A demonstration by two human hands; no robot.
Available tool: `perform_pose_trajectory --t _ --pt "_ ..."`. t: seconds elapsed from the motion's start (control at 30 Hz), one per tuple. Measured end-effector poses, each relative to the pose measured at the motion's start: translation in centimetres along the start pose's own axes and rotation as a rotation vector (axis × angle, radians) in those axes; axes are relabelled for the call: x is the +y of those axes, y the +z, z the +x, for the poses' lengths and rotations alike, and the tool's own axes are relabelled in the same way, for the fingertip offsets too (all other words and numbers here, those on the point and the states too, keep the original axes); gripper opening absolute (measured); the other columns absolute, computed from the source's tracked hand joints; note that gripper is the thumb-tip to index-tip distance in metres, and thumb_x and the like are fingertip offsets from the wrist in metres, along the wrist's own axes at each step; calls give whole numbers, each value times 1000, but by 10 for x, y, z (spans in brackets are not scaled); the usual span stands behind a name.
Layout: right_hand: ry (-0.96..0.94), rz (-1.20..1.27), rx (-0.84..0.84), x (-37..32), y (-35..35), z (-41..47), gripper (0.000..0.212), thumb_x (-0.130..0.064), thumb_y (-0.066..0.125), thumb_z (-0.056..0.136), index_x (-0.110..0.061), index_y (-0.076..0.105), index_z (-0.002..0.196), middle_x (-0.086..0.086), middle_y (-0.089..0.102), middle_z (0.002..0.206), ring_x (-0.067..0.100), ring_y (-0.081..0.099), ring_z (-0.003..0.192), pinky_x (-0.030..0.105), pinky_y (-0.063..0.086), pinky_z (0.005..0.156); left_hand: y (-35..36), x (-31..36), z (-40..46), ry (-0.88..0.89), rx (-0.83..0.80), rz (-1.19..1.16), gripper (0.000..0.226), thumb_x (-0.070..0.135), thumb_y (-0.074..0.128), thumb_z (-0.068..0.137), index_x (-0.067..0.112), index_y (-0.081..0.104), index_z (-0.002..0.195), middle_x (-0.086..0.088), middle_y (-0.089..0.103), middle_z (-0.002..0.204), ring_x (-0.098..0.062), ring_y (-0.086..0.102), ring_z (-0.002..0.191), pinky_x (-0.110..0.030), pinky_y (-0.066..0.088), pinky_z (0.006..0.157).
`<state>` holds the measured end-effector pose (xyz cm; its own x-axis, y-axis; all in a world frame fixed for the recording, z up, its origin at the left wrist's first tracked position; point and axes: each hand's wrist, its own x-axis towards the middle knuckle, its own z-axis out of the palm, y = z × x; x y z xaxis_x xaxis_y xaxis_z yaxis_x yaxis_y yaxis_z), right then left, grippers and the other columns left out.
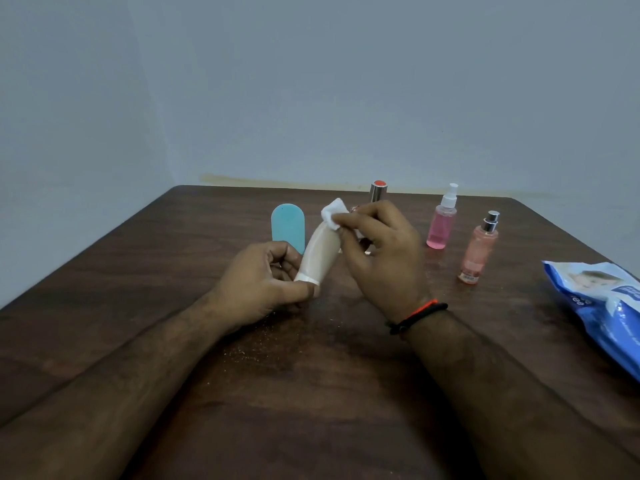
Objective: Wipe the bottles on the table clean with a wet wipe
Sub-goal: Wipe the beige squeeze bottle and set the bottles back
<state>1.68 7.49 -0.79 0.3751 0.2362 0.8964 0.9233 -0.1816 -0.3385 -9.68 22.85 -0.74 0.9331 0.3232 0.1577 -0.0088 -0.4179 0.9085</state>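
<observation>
My left hand (263, 284) grips the white cap end of a beige bottle (320, 252), held tilted above the brown table (173, 258). My right hand (377, 251) pinches a folded white wet wipe (333, 213) against the bottle's upper end. Behind the beige bottle stands a light blue bottle (288, 228). A silver bottle with a red top (378, 190) shows above my right hand, mostly hidden. To the right stand a pink spray bottle with a white nozzle (441, 223) and a peach spray bottle with a silver cap (479, 251).
A blue pack of wet wipes (602, 306) lies at the table's right edge. Fine crumbs or dust speckle the table between my forearms. A plain wall rises behind the table's far edge.
</observation>
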Motion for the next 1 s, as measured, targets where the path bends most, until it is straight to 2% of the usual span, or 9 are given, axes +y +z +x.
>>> perform_pose_trajectory --t 0.1,0.2,0.33,0.4,0.47,0.57,0.7,0.9,1.0 --pt "-29 22 -82 -5 4 -3 17 -1 68 86 -5 75 101 7 58 88 11 53 76 20 46 66 -1 -1 0 21 16 77 34 19 88 62 13 68 89 -8 72 79 -32 71 71 -57 59 70" --pt "-116 77 -272 -13 9 -6 17 -4 67 87 -6 75 101 6 58 90 10 54 79 14 43 70 -3 -4 0 62 56 79 37 32 82 55 16 69 86 -8 72 78 -35 70 74 -59 57 70" --pt "-225 66 -415 -18 11 -8 18 -7 65 87 -7 76 101 7 57 89 18 56 80 27 46 68 -4 -5 0 150 86 130 44 39 75 57 16 71 95 -7 74 84 -31 71 80 -55 57 71" --pt "-248 55 -408 -18 10 -7 18 -6 66 85 -7 76 100 8 57 87 21 57 79 31 48 66 -3 -5 0 168 123 145 41 38 75 57 17 71 92 -5 73 82 -28 71 77 -51 58 69" --pt "-252 35 -360 -17 9 -5 18 -4 65 85 -5 76 100 9 58 87 22 57 77 31 47 66 -1 -4 1 189 161 174 33 31 80 60 18 70 88 -3 72 78 -19 68 69 -41 58 64" --pt "-161 -25 -165 -10 5 0 19 -3 65 86 -5 76 102 9 58 88 20 55 77 27 46 67 -3 -4 0 251 229 234 26 24 82 60 20 68 82 5 67 74 -5 59 60 -26 51 56" --pt "50 -19 38 5 -3 5 19 1 65 87 -5 75 102 6 56 89 10 52 76 14 41 66 -2 -5 -1 307 221 343 30 19 86 61 24 68 85 10 65 79 -7 61 66 -30 54 57" --pt "-21 12 -50 -4 -1 2 23 5 64 88 -3 73 108 7 56 91 15 54 80 25 48 66 -5 -9 -1 367 283 441 32 25 84 61 25 65 85 11 63 82 -5 62 70 -38 55 60" --pt "-175 47 -194 -14 2 -1 24 6 64 85 -1 73 107 11 58 92 16 55 82 21 47 73 -4 -9 2 410 337 457 29 25 83 62 24 61 81 11 60 77 -6 58 67 -32 51 57"
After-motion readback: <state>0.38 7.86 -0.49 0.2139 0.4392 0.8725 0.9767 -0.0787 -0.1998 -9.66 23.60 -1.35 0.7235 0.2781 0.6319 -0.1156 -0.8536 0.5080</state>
